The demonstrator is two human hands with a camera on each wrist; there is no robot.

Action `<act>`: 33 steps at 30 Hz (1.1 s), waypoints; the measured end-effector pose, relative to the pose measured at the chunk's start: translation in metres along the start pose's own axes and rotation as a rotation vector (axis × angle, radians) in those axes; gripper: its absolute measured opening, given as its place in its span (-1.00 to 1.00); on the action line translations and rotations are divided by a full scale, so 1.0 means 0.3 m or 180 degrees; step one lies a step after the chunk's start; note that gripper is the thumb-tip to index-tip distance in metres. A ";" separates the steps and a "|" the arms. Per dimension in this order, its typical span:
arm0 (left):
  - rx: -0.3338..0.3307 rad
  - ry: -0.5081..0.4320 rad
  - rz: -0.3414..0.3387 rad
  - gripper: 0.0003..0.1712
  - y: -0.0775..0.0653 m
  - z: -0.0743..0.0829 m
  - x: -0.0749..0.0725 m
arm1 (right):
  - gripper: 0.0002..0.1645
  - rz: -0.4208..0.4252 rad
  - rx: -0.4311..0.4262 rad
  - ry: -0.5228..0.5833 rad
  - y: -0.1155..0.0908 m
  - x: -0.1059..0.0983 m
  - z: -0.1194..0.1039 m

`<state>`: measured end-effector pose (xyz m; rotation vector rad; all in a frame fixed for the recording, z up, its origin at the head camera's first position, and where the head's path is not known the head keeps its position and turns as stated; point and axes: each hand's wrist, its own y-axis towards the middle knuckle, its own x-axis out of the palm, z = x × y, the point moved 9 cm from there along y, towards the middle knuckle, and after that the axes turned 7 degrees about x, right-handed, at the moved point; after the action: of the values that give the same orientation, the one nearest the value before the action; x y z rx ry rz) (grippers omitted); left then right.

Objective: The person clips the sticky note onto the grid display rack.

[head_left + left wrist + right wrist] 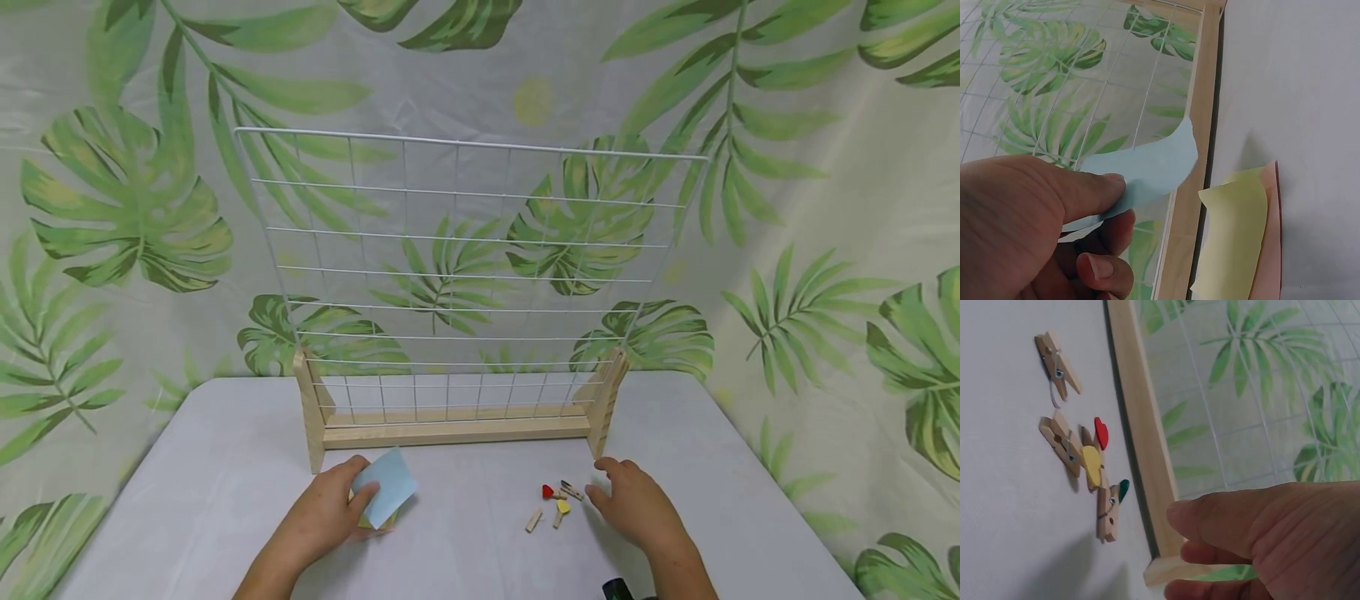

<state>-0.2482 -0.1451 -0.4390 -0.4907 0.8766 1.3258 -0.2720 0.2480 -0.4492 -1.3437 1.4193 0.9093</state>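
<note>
My left hand (330,504) pinches a light blue slip of paper (387,487) between thumb and fingers. In the left wrist view the slip (1154,169) curls up at its far end. Below it on the table lie a yellow slip (1235,231) and a pink slip (1269,250), overlapping. My right hand (633,504) is above the table, fingers loosely bent, holding nothing. Just left of it lie several small wooden clothespins (533,521). In the right wrist view they carry a red heart (1101,434), a yellow heart (1091,465) and a dark green shape (1124,491).
A white wire grid (457,242) leans back in a wooden stand (457,429) behind both hands. A dark cylindrical object (617,589) pokes in at the front edge by the right forearm. Leaf-patterned cloth (127,200) hangs behind the white table (465,550).
</note>
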 end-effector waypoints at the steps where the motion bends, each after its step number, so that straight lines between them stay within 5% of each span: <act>1: -0.0007 -0.0004 0.0012 -0.88 0.000 -0.001 -0.001 | -0.52 -0.0059 0.0023 0.0003 0.001 0.009 -0.003; 8: 0.0050 0.0020 0.0147 -0.86 0.000 0.002 -0.018 | -0.70 -0.0355 0.0153 0.0044 0.009 0.050 -0.010; 16: -0.0016 -0.0118 0.0250 -0.68 0.000 -0.006 -0.035 | -0.78 -0.0387 0.0142 0.0096 0.004 0.052 -0.024; 33: -0.0782 -0.1127 0.0870 -0.65 -0.019 -0.077 -0.103 | -0.91 -0.0379 -0.0183 0.0350 -0.012 0.095 -0.066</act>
<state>-0.2489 -0.1829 -0.4296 -0.3160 0.4998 1.7210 -0.2698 0.2205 -0.4708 -1.5248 1.3886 0.8138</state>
